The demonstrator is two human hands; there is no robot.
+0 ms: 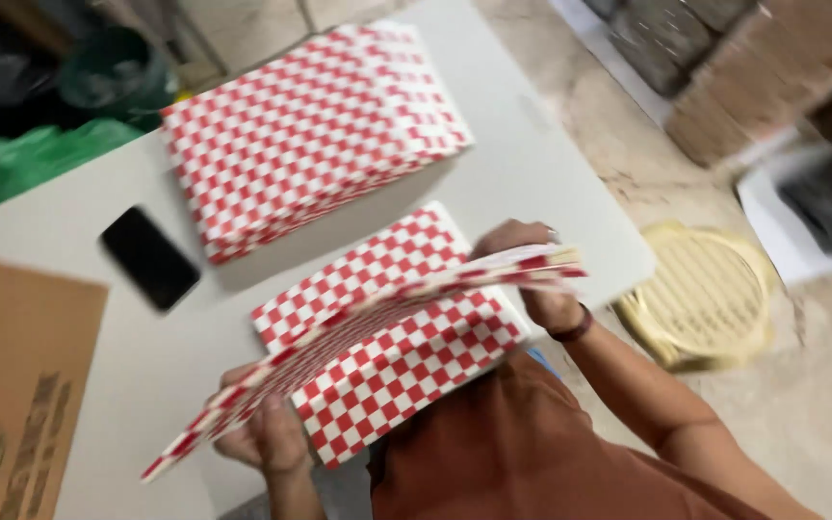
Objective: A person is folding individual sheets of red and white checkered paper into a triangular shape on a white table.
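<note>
White table (532, 164), hands (267, 438) gripping checkered sheets (377, 318)

Person, head camera view. Both forearms bare, no sleeves visible to the elbow. Right hand (541, 279): dark band at the wrist, on the side nearest the rust-brown garment (522, 453); a small pale ring shows on one finger, blurred. Left hand (262, 433): no band or ring visible. The garment is plain, smooth fabric, no markings discernible.
</note>
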